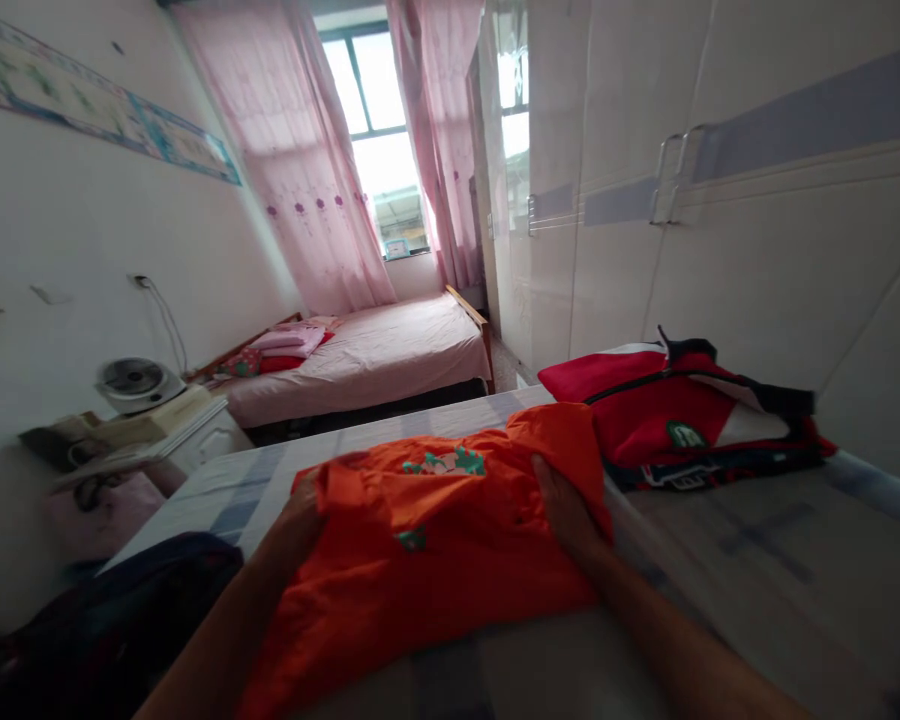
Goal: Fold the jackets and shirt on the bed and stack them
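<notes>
An orange garment [435, 550] with a small green print lies spread on the bed [757, 560] right in front of me. My left hand [300, 520] grips its left edge, partly hidden under the cloth. My right hand [566, 510] holds the right edge, where a flap of the cloth is turned over above my fingers. Both forearms reach in from the bottom of the view.
A folded red, white and navy jacket [682, 415] lies on the bed to the right. Dark clothing [120, 620] sits at the lower left. A white wardrobe [720, 200] stands right, a second bed [390, 355] under the window, and a small fan [136, 383] on a nightstand.
</notes>
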Demonstrator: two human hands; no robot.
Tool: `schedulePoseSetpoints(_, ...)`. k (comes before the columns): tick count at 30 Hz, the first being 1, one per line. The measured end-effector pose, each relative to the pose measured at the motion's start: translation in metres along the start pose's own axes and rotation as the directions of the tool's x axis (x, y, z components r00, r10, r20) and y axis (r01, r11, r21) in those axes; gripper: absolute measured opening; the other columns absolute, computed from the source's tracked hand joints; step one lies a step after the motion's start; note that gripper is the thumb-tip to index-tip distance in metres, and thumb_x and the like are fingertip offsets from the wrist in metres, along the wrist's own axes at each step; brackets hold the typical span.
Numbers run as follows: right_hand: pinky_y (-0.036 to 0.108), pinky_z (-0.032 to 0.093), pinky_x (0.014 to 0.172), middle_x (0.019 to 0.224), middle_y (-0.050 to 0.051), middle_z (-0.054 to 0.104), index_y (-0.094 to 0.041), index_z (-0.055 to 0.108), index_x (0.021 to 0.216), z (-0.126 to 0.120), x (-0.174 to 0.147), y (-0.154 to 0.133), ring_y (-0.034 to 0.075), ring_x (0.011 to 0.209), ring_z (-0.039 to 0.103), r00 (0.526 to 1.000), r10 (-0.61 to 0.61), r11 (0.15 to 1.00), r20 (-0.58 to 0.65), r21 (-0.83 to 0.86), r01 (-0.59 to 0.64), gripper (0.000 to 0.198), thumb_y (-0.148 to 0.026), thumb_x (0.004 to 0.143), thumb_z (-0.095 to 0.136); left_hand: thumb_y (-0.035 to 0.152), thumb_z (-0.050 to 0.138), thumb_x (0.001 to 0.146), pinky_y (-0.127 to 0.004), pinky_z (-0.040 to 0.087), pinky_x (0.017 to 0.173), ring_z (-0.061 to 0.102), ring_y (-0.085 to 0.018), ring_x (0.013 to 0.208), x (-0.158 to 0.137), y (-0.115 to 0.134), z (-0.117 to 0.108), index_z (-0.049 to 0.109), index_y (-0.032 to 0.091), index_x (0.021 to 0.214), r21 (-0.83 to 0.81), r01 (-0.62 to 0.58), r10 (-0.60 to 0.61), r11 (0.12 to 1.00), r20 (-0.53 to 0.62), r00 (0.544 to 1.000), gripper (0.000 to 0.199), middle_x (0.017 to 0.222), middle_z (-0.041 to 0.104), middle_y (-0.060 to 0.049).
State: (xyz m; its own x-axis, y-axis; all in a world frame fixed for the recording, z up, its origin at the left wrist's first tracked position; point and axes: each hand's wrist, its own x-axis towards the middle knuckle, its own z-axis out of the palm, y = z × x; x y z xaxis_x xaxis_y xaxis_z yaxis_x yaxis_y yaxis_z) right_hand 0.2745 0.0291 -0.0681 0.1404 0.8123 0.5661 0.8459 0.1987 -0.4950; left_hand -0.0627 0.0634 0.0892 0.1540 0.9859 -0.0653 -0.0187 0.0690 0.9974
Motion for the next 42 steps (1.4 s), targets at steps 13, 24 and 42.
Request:
schedulePoseSetpoints(13, 0.042, 0.037, 0.104, 0.110, 0.010, 0.067, -0.017, 0.063, 0.112, -0.025, 0.022, -0.028, 0.026, 0.113, 0.056, 0.972, 0.169, 0.967, 0.163, 0.166, -0.196, 0.050, -0.045, 0.088, 0.030, 0.050, 0.062, 0.071, -0.034, 0.046, 0.085, 0.063, -0.024, 0.092, -0.111, -0.049, -0.043, 0.060, 0.020, 0.116, 0.734, -0.004, 0.156, 0.679, -0.140, 0.978, 0.054, 0.105, 0.066, -0.009)
schedulePoseSetpoints(24, 0.039, 0.039, 0.100, 0.118, 0.009, 0.063, -0.017, 0.063, 0.109, -0.071, 0.028, -0.087, 0.025, 0.111, 0.056, 0.935, 0.024, 0.954, 0.355, 0.271, -0.128, 0.042, -0.045, 0.083, 0.046, 0.024, 0.050, 0.074, -0.029, 0.048, 0.073, 0.061, -0.019, 0.075, -0.101, -0.054, -0.047, 0.060, 0.016, 0.114, 0.731, -0.069, 0.299, 0.679, -0.189, 0.935, 0.042, 0.084, 0.064, -0.004)
schedulePoseSetpoints(42, 0.046, 0.024, 0.109, 0.151, 0.000, 0.020, -0.034, 0.030, 0.142, -0.040, -0.038, -0.099, 0.024, 0.139, 0.017, 0.699, -0.369, 0.873, 0.612, -0.030, 0.487, 0.050, -0.036, 0.092, 0.037, 0.046, 0.041, 0.088, -0.047, 0.021, 0.110, 0.025, -0.026, 0.137, -0.094, -0.105, -0.036, 0.034, 0.031, 0.139, 0.948, -0.263, 0.255, 0.177, 0.214, 0.943, 0.054, 0.149, 0.030, -0.007)
